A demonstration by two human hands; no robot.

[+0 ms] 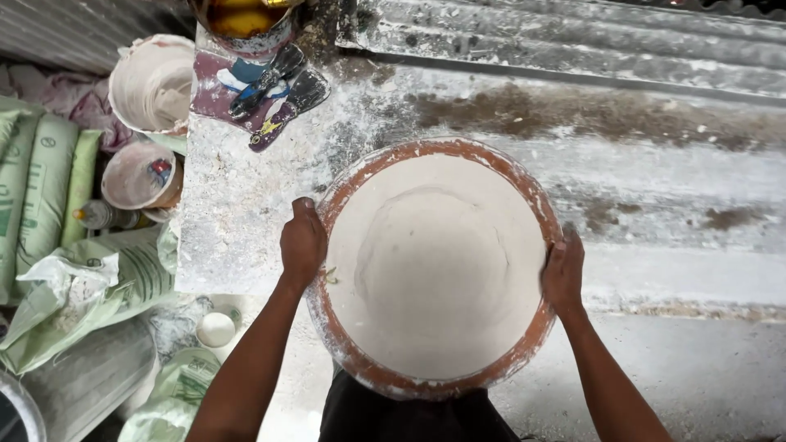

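Leftmost, green sacks (pixel 49 188) and two white-caked buckets (pixel 151 82) fill the frame's left edge. Centrally, the left hand (pixel 302 243) and right hand (pixel 563 272) grip opposite rims of a big round basin (pixel 434 262) on the dusty worktop (pixel 237 205), fingers curled over its edge.

Round mould (pixel 434 262): large, shallow, bowl-shaped, with a reddish-brown rim smeared with white plaster. The interior is filled with smooth, off-white plaster showing a faint circular ridge near the centre. It lies flat, opening upward, on the white-dusted counter (pixel 237 205), with its near edge projecting past the counter's front edge.
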